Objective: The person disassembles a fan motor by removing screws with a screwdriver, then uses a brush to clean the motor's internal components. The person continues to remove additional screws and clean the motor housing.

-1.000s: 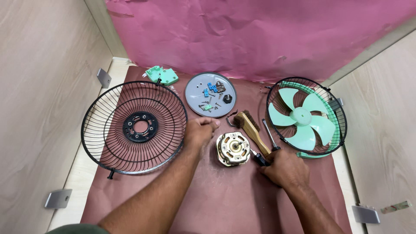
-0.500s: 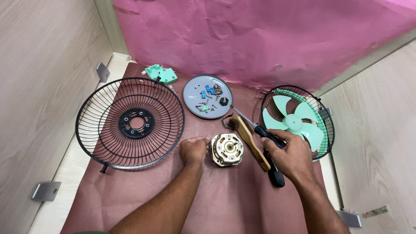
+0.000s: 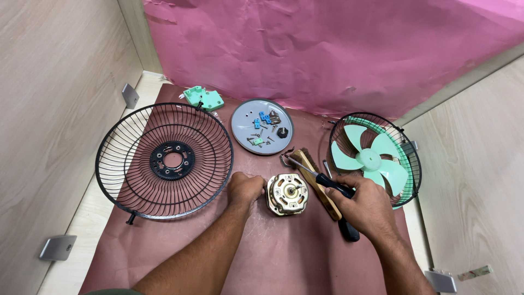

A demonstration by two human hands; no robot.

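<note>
A brass-coloured fan motor (image 3: pixel 287 193) sits on the pink-brown mat. My left hand (image 3: pixel 244 189) is closed against the motor's left side, gripping it. My right hand (image 3: pixel 367 206) holds a screwdriver (image 3: pixel 322 180) by its black handle, the thin shaft pointing up-left over the motor's right edge. A wooden brush (image 3: pixel 319 188) lies under the screwdriver, beside the motor. A second black-handled tool (image 3: pixel 348 229) lies under my right hand.
A black wire fan guard (image 3: pixel 164 160) lies at the left. A grey round dish (image 3: pixel 261 127) with small screws and blue parts sits behind the motor. A green fan blade (image 3: pixel 369 159) rests in another guard at the right. A green plastic part (image 3: pixel 203 98) lies at the back left.
My right hand has brought the screwdriver over toward the motor. My left hand has slid from the guard's rim down onto the motor's left side. The camera view has shifted.
</note>
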